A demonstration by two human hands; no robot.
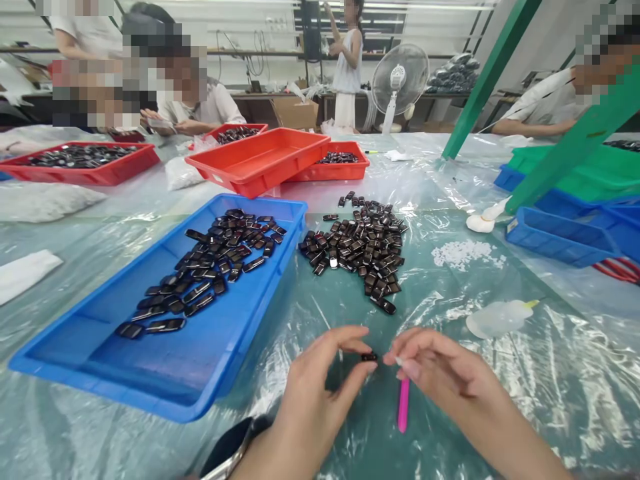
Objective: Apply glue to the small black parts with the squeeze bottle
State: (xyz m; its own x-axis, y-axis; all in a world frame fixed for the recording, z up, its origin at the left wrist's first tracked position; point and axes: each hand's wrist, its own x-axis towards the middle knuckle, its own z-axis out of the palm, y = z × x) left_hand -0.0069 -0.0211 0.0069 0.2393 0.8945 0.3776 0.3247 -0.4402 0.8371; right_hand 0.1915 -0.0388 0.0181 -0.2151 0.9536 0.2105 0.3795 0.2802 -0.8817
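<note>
Single head-worn view, looking forward and down, close over the table [450, 293] — far end seemingly distorted

glossy black plastic pieces [357, 247], smooth blue plastic tray [100, 347], crinkled shiny clear sheeting [550, 373].

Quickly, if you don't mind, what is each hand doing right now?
Left hand: pinching a small black part.
Right hand: holding a pink tool.

Red trays [260, 160] and a fan [399, 80] stand beyond.
</note>
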